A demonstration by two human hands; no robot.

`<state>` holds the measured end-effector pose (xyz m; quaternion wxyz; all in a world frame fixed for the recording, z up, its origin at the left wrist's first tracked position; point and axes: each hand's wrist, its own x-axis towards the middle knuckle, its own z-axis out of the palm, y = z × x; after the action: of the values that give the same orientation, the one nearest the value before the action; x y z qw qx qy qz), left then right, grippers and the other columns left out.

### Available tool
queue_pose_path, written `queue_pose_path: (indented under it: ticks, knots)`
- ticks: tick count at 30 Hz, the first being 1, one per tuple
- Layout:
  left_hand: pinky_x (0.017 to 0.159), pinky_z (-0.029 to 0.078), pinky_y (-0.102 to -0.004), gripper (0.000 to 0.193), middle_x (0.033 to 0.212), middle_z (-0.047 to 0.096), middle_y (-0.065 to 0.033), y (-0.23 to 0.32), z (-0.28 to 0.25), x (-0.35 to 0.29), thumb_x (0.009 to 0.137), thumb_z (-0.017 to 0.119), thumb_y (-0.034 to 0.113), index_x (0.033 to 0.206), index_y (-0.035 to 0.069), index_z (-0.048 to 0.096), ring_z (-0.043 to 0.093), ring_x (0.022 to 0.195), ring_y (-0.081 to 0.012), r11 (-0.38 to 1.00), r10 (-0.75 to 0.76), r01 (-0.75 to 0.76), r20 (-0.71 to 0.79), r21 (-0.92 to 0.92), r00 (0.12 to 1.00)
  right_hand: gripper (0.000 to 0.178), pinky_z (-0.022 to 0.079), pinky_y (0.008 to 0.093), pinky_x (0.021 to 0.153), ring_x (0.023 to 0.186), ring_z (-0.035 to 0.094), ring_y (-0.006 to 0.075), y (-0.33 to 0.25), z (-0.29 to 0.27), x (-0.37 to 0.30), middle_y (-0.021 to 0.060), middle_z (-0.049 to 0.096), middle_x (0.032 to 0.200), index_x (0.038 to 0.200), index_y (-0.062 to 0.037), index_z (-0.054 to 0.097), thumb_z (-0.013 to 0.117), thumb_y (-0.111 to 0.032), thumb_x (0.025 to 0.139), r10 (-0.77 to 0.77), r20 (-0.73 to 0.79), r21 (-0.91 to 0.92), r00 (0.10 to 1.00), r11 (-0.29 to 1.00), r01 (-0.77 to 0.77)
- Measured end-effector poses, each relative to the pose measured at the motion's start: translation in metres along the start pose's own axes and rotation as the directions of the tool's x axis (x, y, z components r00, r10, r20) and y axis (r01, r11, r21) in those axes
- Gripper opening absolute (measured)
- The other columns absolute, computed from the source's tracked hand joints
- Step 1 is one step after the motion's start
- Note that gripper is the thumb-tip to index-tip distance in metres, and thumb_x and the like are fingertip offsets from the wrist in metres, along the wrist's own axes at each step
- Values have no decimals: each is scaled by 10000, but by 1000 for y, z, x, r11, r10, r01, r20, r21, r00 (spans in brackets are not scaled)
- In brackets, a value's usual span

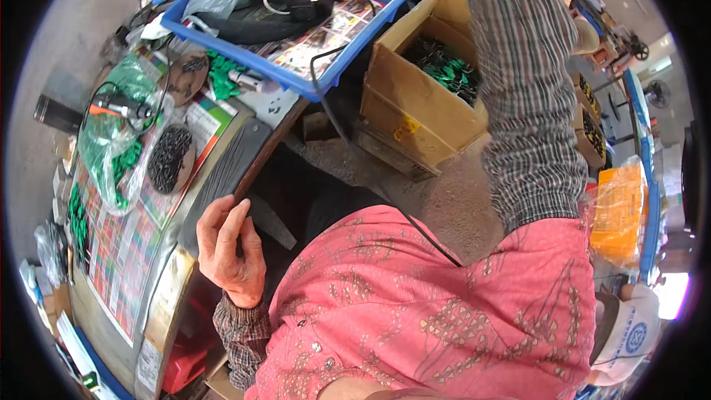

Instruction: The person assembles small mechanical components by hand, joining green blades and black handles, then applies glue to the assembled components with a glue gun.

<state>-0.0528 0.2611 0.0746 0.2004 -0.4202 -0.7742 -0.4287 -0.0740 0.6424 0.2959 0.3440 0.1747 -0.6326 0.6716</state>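
Left hand (pixel 229 248): fingers curled, pinching a thin dark strip (pixel 244 218) at the worktop (pixel 159 289) edge. Right hand: raised beyond view, state untellable. Green parts (pixel 444 67) fill the carton (pixel 415 104) beneath that arm.

The person wore a loose pink top printed with pale brown leaf-like patterns. Under it ran long sleeves in a fine dark-and-light check; the left sleeve (pixel 238 330) ended in a gathered cuff, and the right sleeve (pixel 527 96) showed along its whole length.
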Motion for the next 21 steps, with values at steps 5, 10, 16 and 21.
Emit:
queue_pose_path:
  ticks: [5,10,16,21]
  knots:
    - [692,529,-300,262,1046,633,-129,-8,22,14,784,658,-90,1003,46,704,652,833,-228,993,-15,3,108,117,994,328,517,276,720,790,625,161,8,-107,-114,44,619,865,1111,-35,513,652,-23,814,196,-265,-271,944,924,-268]
    - [778,508,-331,233,1001,639,-138,-16,58,38,817,618,-76,1015,24,689,637,891,-268,991,-27,-5,241,135,970,476,436,235,790,878,543,90,46,-239,-199,-12,565,959,1232,-45,547,722,-181,810,213,-418,-746,883,474,-468]
    - [682,502,-370,261,926,628,-129,-32,94,57,764,646,-92,989,30,702,628,793,-291,966,14,-85,278,245,961,577,465,349,878,963,591,263,111,-312,-255,150,604,1001,1228,-13,512,710,-233,732,311,-512,-843,801,-6,-537]
    - [637,496,-385,200,882,617,-160,-36,105,57,763,656,-77,946,-4,690,614,738,-306,916,38,-146,283,374,959,616,474,401,888,978,611,357,143,-385,-275,221,627,998,1216,18,504,689,-239,689,338,-551,-832,763,-155,-533]
